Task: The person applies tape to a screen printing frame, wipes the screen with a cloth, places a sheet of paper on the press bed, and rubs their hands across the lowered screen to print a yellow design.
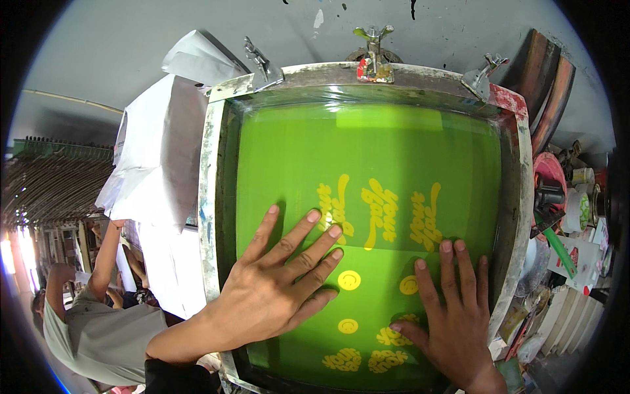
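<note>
A wooden-framed printing screen [282, 157] fills the middle of the view. Its mesh is coated bright green and carries yellow stencil shapes: lettering-like figures [378, 210] across the middle, round smiley faces [349, 280] and more lettering lower down. My left hand [282, 285] lies over the left-centre of the mesh, palm down, fingers spread toward the yellow lettering. At the lower right, my right hand [454, 322] is also palm down with its fingers apart, partly covering a yellow figure. Neither hand holds anything. Whether the palms press on the mesh cannot be made out.
Metal clamps with wing nuts [375, 59] grip the frame's far edge. White sheets [167, 131] stand along the left side. Beyond them, another person in a grey-green shirt [108, 331] reaches up. Tubs, a green-handled tool [560, 253] and other clutter crowd the right.
</note>
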Demonstrator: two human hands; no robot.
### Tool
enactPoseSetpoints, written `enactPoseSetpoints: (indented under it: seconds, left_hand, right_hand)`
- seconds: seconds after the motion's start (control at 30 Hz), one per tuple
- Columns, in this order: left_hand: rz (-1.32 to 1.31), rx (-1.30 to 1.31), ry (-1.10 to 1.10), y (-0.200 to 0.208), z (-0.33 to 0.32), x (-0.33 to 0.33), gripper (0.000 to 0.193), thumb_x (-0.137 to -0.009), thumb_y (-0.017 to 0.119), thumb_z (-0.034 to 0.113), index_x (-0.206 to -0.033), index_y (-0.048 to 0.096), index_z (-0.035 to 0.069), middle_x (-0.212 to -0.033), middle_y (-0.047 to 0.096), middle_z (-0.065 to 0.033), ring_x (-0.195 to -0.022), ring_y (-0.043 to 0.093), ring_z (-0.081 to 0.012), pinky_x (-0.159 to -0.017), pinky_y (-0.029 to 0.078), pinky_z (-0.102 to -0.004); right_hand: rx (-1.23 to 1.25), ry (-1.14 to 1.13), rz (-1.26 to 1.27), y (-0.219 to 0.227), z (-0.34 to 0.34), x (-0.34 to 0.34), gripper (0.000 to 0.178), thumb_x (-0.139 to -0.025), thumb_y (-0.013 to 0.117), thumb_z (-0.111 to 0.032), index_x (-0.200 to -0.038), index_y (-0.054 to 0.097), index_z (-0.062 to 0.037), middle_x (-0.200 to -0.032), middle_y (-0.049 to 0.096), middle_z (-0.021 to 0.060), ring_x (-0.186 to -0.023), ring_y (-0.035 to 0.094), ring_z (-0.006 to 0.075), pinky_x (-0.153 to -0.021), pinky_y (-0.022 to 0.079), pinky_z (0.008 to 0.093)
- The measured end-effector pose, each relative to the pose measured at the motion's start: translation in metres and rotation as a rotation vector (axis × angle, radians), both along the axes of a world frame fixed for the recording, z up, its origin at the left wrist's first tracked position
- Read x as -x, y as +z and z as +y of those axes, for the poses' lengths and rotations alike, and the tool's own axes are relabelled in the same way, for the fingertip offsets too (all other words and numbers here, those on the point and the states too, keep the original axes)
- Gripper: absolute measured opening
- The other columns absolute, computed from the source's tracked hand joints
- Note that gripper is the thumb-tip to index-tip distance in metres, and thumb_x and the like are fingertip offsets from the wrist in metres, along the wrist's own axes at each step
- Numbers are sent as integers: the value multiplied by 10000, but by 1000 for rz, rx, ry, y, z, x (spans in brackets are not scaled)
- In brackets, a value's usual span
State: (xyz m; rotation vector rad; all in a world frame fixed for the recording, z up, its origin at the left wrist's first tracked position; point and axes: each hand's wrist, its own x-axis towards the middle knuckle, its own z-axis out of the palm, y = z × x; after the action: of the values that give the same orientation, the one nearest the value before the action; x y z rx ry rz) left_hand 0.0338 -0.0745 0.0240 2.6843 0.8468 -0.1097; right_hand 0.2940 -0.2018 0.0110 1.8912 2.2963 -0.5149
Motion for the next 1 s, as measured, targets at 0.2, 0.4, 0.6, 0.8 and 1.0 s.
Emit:
enactPoseSetpoints:
  seconds: [0.2,0.4,0.6,0.8,1.0]
  left_hand:
    - [-6,-9,16,2,-1,-1,445,-876,796,373,-1187,762,56,-1486,608,-99,-1476,461,-340,-1226,275,-645]
    - [-10,-13,22,3,1,-2,424,-882,790,364,-1172,767,57,-1448,639,-96,-1450,496,-332,-1222,287,-634]
    - [-6,-32,10,6,4,-9,407,-874,794,364,-1146,771,63,-1414,663,-93,-1424,526,-333,-1212,312,-620]
    - [13,-39,18,9,2,-9,391,-878,785,337,-1144,767,51,-1386,678,-111,-1402,546,-349,-1210,314,-618]
    - [63,-30,16,13,1,-19,376,-868,784,319,-1118,774,38,-1377,681,-113,-1393,548,-369,-1204,314,-630]
  right_hand:
    - [13,6,8,-1,0,-1,887,-932,551,-689,-1556,414,-74,-1633,298,307,-1520,267,495,-1171,251,722]
    - [15,10,12,0,1,0,891,-929,563,-681,-1565,402,-77,-1634,293,309,-1522,262,498,-1170,247,727]
    - [12,-7,-2,-3,-3,-1,896,-927,548,-698,-1566,403,-86,-1635,294,304,-1518,272,497,-1169,242,734]
    - [-26,22,6,-5,-1,-1,856,-942,515,-713,-1532,466,-96,-1619,326,304,-1519,282,481,-1137,301,737]
    - [-59,17,53,-5,-3,-7,816,-954,509,-695,-1508,504,-96,-1607,347,301,-1512,305,465,-1126,326,730]
